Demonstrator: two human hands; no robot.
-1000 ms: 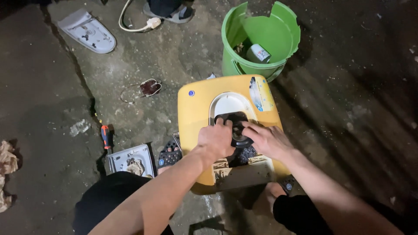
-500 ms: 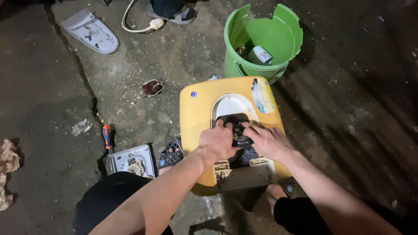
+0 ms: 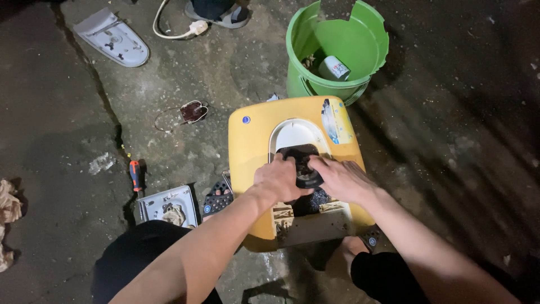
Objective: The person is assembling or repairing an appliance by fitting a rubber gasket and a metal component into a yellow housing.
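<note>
A yellow appliance casing (image 3: 253,141) with a white oval recess lies flat on the concrete floor in front of me. Both my hands rest on a black part (image 3: 304,169) in the middle of the casing. My left hand (image 3: 278,179) grips its left side with curled fingers. My right hand (image 3: 340,179) holds its right side, fingers pressed against it. The part's lower half is hidden under my hands.
A broken green bucket (image 3: 360,45) with a small can inside stands behind the casing. A red-handled screwdriver (image 3: 135,174), a grey metal plate (image 3: 169,205) and a black ribbed piece (image 3: 216,200) lie at the left. A white cover (image 3: 112,39) and a cable plug (image 3: 197,27) lie farther back.
Both hands stay on the black part; they have shifted slightly on it. The view has drifted a little.
</note>
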